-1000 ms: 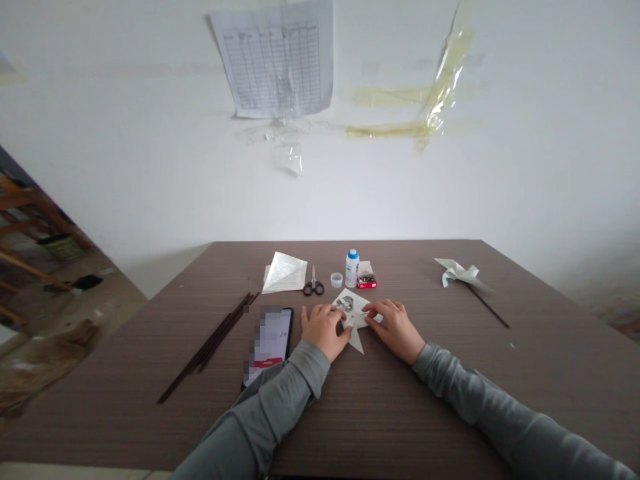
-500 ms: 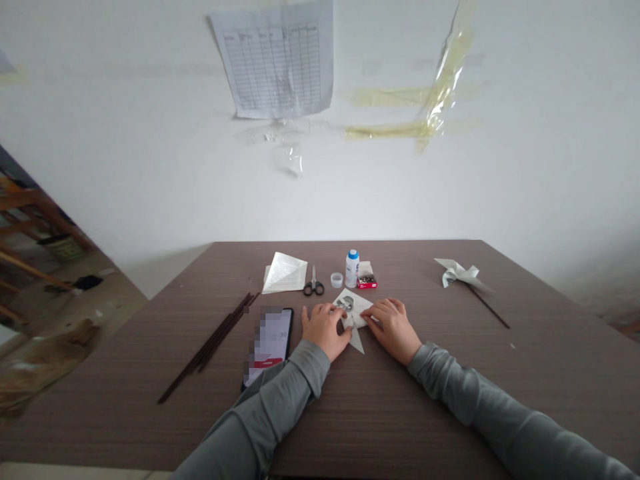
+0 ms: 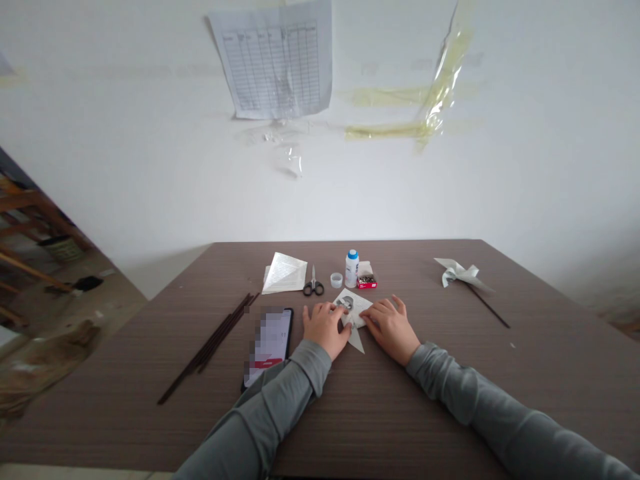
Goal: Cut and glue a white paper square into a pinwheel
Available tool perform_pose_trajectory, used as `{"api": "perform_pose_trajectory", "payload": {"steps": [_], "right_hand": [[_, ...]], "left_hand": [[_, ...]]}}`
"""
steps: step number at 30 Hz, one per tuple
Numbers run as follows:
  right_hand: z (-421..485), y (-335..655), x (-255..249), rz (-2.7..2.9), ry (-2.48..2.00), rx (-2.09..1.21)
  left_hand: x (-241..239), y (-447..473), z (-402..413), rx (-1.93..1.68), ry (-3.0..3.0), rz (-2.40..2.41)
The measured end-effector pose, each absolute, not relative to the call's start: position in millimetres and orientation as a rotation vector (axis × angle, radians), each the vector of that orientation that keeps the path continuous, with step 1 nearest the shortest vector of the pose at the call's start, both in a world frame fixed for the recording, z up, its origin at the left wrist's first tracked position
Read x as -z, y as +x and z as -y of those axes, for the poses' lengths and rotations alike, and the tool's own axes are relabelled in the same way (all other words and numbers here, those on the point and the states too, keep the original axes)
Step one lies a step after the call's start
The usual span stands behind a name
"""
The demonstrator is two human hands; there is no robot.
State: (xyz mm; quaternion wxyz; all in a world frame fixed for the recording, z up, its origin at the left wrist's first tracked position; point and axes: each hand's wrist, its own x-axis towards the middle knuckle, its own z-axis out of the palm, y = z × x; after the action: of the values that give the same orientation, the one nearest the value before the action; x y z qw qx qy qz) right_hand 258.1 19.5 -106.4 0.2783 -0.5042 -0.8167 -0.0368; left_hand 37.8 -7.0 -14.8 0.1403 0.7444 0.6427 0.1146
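A cut sheet of printed paper (image 3: 361, 305) lies in front of me on the table, one pointed flap toward me and a grey picture near its far corner. My left hand (image 3: 325, 328) is bent over its left side, fingertips and thumb holding the paper down. On the right edge, my right hand (image 3: 395, 332) pinches the paper between thumb and index finger, its other fingers raised. Just beyond the paper stand a white glue-like bottle (image 3: 352, 272) with a blue cap, a small clear cup (image 3: 337, 281) and a red box of small metal pins (image 3: 367, 283).
Black-handled scissors (image 3: 313, 287) lie beside folded printed papers (image 3: 286, 273). A phone (image 3: 270, 343) is left of my left forearm, with several dark sticks (image 3: 215, 343) farther left. A paper pinwheel (image 3: 457, 275) on a stick lies at right. The wall (image 3: 320, 200) borders the table's far edge.
Hardly anything differs. My right hand has shifted very slightly along the paper's right edge with its fingers lifting a little; my left hand stays on the paper.
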Motion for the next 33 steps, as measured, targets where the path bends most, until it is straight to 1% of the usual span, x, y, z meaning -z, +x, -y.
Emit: {"api": "perform_pose_trajectory", "payload": {"steps": [23, 33], "right_hand": [[-15.8, 255.2, 106.0, 2.241, -1.381, 0.143], [-13.7, 253.9, 98.5, 2.284, -1.41, 0.135]], "left_hand": [[11.7, 40.6, 9.2, -0.261, 2.157, -1.838], [11.4, 41.0, 7.6, -0.228, 2.156, -1.844]]}}
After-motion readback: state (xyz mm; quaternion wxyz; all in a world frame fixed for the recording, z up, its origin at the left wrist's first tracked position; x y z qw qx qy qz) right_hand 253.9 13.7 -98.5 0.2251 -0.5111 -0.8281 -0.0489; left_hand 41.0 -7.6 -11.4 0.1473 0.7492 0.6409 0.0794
